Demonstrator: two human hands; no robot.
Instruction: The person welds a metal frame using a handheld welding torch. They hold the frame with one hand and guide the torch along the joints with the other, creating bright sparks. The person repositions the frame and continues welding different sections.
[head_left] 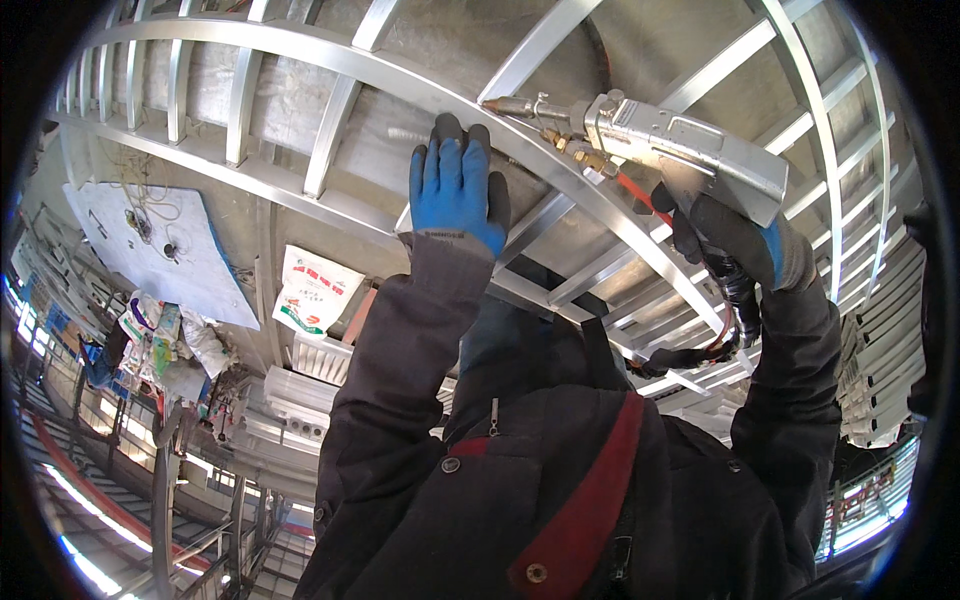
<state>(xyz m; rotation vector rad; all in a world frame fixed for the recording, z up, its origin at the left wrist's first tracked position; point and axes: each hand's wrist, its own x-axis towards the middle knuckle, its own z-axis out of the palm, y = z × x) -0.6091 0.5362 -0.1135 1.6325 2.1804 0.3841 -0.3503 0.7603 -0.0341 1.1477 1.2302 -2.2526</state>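
Note:
My right hand [735,235], in a dark and blue work glove, is wrapped round the grip of a silver welding gun [685,145]. The gun's copper-coloured nozzle points left, its tip at a spot where a crossbar meets the long curved rail of a metal frame [400,75]. Whether the tip touches the metal, I cannot tell. Brass fittings and a red hose show along the gun's underside. My left hand [455,185], in a blue glove with dark fingertips, lies with fingers stretched out beside the curved rail, nothing in it.
Slatted crossbars of the frame spread in front of me and to the right. A black cable bundle [690,355] hangs below the gun. Over on the left are a pale board [165,250], a white printed bag [315,290] and a heap of bags [170,345]. Metal profiles [310,400] are stacked nearby.

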